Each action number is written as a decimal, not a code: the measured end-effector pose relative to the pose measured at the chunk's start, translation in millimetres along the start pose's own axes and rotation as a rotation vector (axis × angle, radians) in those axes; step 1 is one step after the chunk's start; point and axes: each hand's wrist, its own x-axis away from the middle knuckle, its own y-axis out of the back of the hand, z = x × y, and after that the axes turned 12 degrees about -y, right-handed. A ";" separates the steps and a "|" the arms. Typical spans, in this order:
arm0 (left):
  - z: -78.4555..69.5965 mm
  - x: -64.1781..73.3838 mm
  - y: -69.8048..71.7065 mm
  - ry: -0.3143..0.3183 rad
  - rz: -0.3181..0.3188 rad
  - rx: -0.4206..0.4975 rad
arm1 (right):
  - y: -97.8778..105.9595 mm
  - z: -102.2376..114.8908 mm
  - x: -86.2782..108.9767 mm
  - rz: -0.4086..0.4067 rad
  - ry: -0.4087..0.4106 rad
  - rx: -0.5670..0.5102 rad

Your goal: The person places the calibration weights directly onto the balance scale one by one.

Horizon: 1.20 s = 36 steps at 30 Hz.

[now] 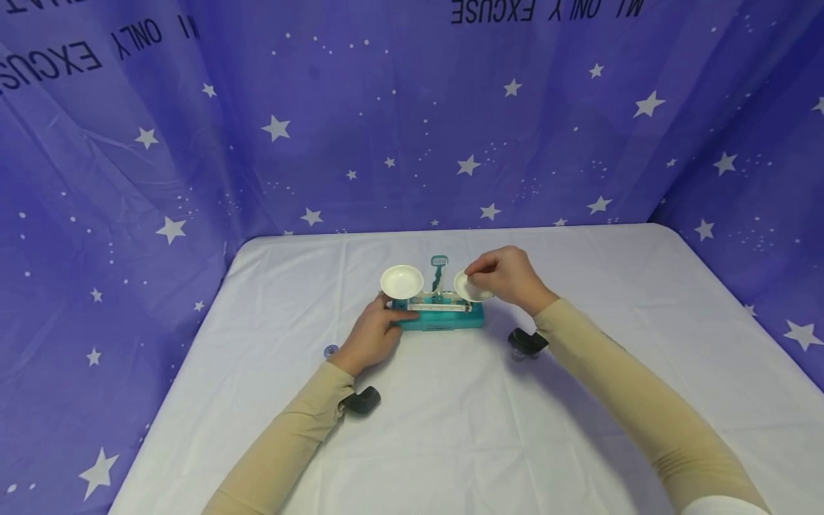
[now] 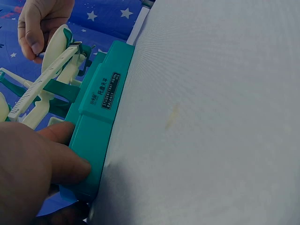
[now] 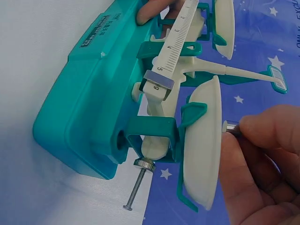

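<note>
A teal balance scale [image 1: 444,320] with two white pans stands on the table. My left hand [image 1: 372,332] holds the left end of its base, thumb and fingers around the edge. A small shiny metal weight [image 3: 230,127] is pinched between thumb and finger of my right hand [image 1: 510,277]. It is held at the inner face of the right pan [image 3: 202,145], close to the surface. The left pan [image 1: 402,281] holds nothing. On the numbered beam, a metal rider [image 3: 158,82] sits near the 6 end. A threaded screw [image 3: 135,187] sticks out at the right end.
A white cloth [image 1: 444,429] covers the table, with a starry purple curtain [image 1: 386,107] behind and at the sides. A small round clear-purple object [image 1: 331,350] lies left of my left wrist. Black camera mounts [image 1: 363,400] hang at both wrists.
</note>
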 end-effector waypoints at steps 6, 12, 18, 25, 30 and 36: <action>-0.1 -0.3 0.2 -0.003 0.001 -0.006 | -5.3 3.5 -2.1 -0.012 0.018 0.029; -1.0 -0.8 0.3 -0.005 0.002 -0.002 | -8.2 2.7 -4.7 -0.025 0.024 0.053; -0.4 -1.2 0.1 -0.005 0.004 -0.011 | -9.7 3.3 -4.1 -0.021 0.026 0.058; -0.1 0.4 0.3 -0.014 -0.003 -0.007 | -12.9 2.9 -5.0 -0.023 0.047 0.064; -0.4 0.5 0.4 -0.015 -0.005 -0.003 | -14.6 3.7 -4.5 -0.023 0.050 0.072; -0.9 0.7 1.0 -0.025 -0.014 -0.008 | -15.6 4.3 -2.4 -0.025 0.064 0.080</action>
